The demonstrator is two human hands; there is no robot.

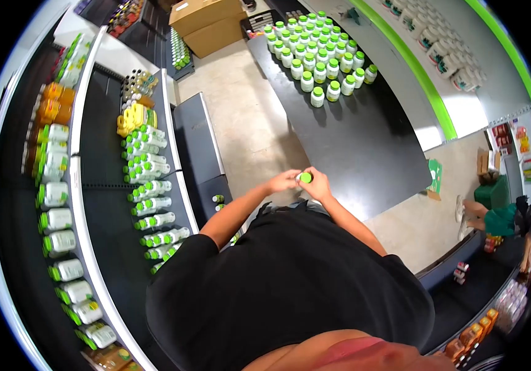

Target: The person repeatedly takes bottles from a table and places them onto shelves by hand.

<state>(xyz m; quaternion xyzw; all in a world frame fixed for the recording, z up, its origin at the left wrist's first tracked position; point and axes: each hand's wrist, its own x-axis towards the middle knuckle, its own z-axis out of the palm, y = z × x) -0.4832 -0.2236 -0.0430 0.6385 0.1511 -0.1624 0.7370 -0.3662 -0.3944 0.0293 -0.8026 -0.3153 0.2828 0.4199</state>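
Observation:
A white bottle with a green cap (305, 177) is held upright between my two hands, in front of my waist by the near left edge of the dark table (364, 154). The fingers of my right hand (320, 183) are wrapped round its right side. My left hand (284, 180) is at the bottle's left side with its fingers bent towards it; whether they touch it is too small to tell. Several similar bottles (320, 72) stand grouped at the table's far end.
Shelves with rows of green-capped bottles (153, 221) run along the left. Cardboard boxes (207, 25) sit at the back. Another shelf (463, 114) is at the right. A person in green shorts (499, 221) is at the far right, near lower shelves.

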